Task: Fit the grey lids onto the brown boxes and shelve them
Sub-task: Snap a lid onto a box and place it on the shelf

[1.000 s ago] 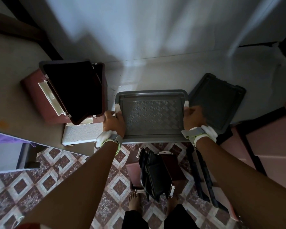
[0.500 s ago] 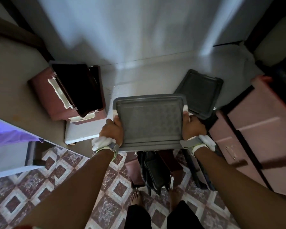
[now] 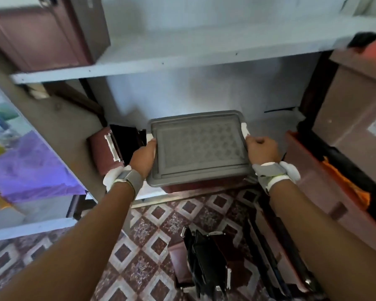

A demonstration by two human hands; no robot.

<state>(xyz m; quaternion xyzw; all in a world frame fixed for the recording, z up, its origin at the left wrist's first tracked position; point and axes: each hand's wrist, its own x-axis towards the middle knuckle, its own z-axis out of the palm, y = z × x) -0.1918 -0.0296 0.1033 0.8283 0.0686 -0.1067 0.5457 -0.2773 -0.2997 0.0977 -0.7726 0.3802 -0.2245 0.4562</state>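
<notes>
A pale shelf unit fills the view: its upper board [image 3: 182, 55] runs across the top and its lower shelf [image 3: 269, 123] lies at hand level. Below is a tiled floor [image 3: 152, 235] in brown and white diamonds. At the right, large brown bins [image 3: 352, 101] stand stacked, and an orange cloth [image 3: 345, 181] shows in the lower one. A closed brown box, the top box [image 3: 37, 40], sits at the left end of the upper board. Purple plastic [image 3: 30, 168] lies in a side compartment at the far left. In the middle, at the front edge of the lower shelf, is the box [image 3: 204, 186], brown and mostly hidden under the grey lid [image 3: 199, 146] that sits flat on it; whether it rests on the shelf or hangs just above it, I cannot tell. Just to its left on the same shelf stands an open box [image 3: 100, 153] with a dark lid [image 3: 126, 142] leaning in it. More boxes, the floor boxes [image 3: 206, 268], stand on the tiles below. The left hand [image 3: 142, 158] grips the box's left end, thumb along the lid's edge and fingers tucked out of sight. The right hand [image 3: 262, 151] clamps the right end with fingers curled together, just below a white latch [image 3: 244, 129]. Each wrist wears a grey and white band [image 3: 126, 178].
</notes>
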